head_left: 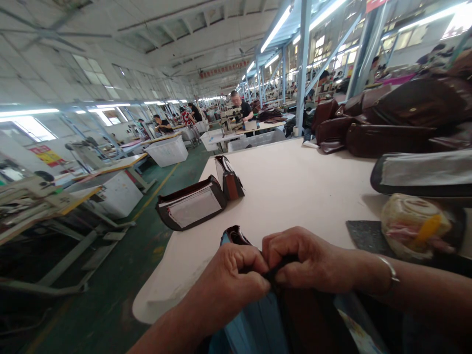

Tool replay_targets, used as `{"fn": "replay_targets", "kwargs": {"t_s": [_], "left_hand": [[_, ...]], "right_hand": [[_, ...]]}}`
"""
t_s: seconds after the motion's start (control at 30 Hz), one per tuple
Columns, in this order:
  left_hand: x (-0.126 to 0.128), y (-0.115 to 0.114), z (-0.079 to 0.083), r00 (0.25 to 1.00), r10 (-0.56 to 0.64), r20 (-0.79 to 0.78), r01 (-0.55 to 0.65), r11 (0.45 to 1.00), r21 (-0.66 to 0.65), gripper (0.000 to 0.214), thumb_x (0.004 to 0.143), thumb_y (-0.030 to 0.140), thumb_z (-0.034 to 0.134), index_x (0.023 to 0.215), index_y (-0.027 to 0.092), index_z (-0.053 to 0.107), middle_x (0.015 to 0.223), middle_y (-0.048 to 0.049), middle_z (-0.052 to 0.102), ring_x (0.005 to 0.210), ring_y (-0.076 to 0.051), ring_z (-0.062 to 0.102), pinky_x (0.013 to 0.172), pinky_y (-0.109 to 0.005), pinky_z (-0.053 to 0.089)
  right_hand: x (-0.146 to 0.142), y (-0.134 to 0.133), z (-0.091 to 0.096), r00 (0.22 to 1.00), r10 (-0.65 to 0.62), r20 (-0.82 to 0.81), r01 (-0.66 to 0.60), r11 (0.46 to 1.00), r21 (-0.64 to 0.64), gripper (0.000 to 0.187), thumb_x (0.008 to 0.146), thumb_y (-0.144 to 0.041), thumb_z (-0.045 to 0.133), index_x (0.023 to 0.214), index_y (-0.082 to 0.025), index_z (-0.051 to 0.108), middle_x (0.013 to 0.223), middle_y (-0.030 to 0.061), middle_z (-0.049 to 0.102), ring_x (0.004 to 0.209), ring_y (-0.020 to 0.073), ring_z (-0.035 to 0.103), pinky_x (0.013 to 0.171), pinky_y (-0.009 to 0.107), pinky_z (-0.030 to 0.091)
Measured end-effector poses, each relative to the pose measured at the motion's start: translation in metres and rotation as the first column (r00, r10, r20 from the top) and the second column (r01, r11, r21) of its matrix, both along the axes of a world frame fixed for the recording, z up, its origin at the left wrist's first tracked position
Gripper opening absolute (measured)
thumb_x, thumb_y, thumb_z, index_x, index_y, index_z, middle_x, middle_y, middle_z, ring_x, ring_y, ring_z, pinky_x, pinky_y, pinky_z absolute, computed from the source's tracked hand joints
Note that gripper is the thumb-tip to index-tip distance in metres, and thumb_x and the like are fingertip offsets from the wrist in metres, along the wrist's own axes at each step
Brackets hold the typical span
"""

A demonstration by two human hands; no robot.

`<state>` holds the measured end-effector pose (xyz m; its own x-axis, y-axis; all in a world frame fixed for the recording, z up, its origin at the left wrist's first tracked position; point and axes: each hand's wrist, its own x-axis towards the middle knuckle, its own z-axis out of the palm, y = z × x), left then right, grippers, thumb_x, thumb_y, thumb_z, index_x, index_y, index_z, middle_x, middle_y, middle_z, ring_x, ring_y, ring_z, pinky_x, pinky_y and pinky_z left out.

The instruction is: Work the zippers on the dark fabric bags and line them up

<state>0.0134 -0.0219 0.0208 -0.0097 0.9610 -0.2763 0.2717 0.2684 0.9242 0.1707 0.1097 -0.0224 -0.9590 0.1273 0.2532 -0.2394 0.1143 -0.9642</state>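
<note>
Both my hands are closed on a dark brown leather bag piece (236, 235) with a blue lining (254, 324), held at the near edge of a cream work table (295, 191). My left hand (236, 275) pinches its top edge with fingers curled. My right hand (309, 260), with a silver bracelet on the wrist, grips the same edge right beside it, knuckles up. Most of the piece hangs below my hands, towards me.
Two brown pouches (191, 201) (229, 177) lie on the table's left edge. A heap of brown bags (387, 123) fills the far right, with a flat dark pouch (420, 172) and a plastic bag of stuff (416, 226) nearer. Sewing stations, white bins (167, 150) and other workers line the green aisle.
</note>
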Motion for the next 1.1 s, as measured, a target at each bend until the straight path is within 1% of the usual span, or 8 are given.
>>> {"fn": "replay_targets", "kwargs": {"t_s": [0.07,0.13,0.3,0.53,0.63,0.77,0.93,1.1], "left_hand": [[0.001,-0.001,0.001,1.000,-0.010,0.012,0.010,1.000,-0.009,0.018,0.069,0.032,0.062,0.061,0.017,0.055,0.057,0.0045,0.040,0.056,-0.011,0.032,0.052,-0.028,0.022],[0.002,-0.001,0.003,0.999,0.004,-0.032,-0.004,1.000,-0.021,0.021,0.070,0.034,0.063,0.061,0.017,0.054,0.057,0.0048,0.039,0.056,-0.011,0.031,0.052,-0.028,0.022],[0.003,0.000,0.002,0.993,0.005,-0.118,-0.009,0.999,-0.034,0.010,0.068,0.024,0.059,0.063,0.017,0.055,0.059,0.0049,0.040,0.057,-0.011,0.032,0.053,-0.028,0.023],[0.002,0.000,0.001,1.000,-0.012,-0.029,0.011,1.000,-0.013,0.016,0.069,0.031,0.061,0.065,0.016,0.058,0.060,0.0036,0.043,0.058,-0.012,0.034,0.055,-0.029,0.025],[0.004,0.003,0.002,0.997,0.023,-0.075,-0.026,0.999,-0.040,0.023,0.070,0.036,0.064,0.061,0.017,0.055,0.058,0.0042,0.041,0.058,-0.011,0.033,0.054,-0.028,0.023],[0.008,0.005,0.002,0.987,0.080,-0.143,-0.088,0.995,-0.049,0.018,0.066,0.030,0.061,0.058,0.018,0.051,0.055,0.0049,0.039,0.056,-0.011,0.032,0.052,-0.028,0.023],[0.005,0.004,0.001,0.989,0.034,-0.141,-0.041,0.998,-0.047,0.011,0.066,0.027,0.058,0.062,0.017,0.055,0.057,0.0043,0.041,0.056,-0.011,0.033,0.052,-0.028,0.023],[0.001,0.003,-0.001,0.992,0.009,-0.125,-0.016,0.999,-0.048,0.011,0.067,0.027,0.058,0.067,0.016,0.060,0.061,0.0031,0.045,0.059,-0.012,0.035,0.054,-0.028,0.025]], "right_hand": [[0.000,-0.001,0.001,1.000,-0.010,0.006,0.010,1.000,-0.002,0.006,0.077,-0.013,0.065,0.073,-0.013,0.060,0.077,0.0014,0.057,0.070,0.0132,0.049,0.064,0.026,0.039],[0.000,-0.002,0.001,1.000,-0.023,0.014,0.023,1.000,0.001,0.006,0.077,-0.013,0.064,0.073,-0.013,0.059,0.077,0.0016,0.056,0.070,0.0137,0.049,0.065,0.026,0.039],[0.001,-0.003,-0.001,0.999,-0.047,0.027,0.047,0.999,-0.015,0.007,0.076,-0.014,0.063,0.071,-0.014,0.058,0.077,0.0016,0.055,0.069,0.0135,0.048,0.063,0.026,0.037],[0.001,-0.003,-0.008,0.999,-0.025,0.025,0.028,0.994,-0.110,0.010,0.079,-0.019,0.067,0.074,-0.014,0.060,0.077,0.0005,0.054,0.069,0.0124,0.046,0.062,0.025,0.037],[0.000,-0.003,-0.008,0.999,-0.033,0.037,0.036,0.994,-0.106,0.012,0.079,-0.020,0.068,0.072,-0.014,0.059,0.077,0.0005,0.054,0.070,0.0126,0.047,0.063,0.025,0.037],[-0.001,-0.004,-0.008,0.998,-0.049,0.043,0.054,0.991,-0.120,0.013,0.078,-0.019,0.068,0.071,-0.014,0.059,0.075,-0.0001,0.054,0.069,0.0123,0.046,0.062,0.024,0.037],[-0.001,-0.004,-0.011,0.997,-0.060,0.046,0.066,0.989,-0.133,0.011,0.079,-0.018,0.068,0.072,-0.014,0.060,0.076,-0.0004,0.054,0.068,0.0121,0.046,0.062,0.024,0.036],[0.000,-0.002,-0.018,0.998,-0.005,0.058,0.019,0.970,-0.243,0.018,0.080,-0.026,0.072,0.074,-0.013,0.060,0.076,-0.0006,0.053,0.067,0.0111,0.043,0.059,0.023,0.033]]}}
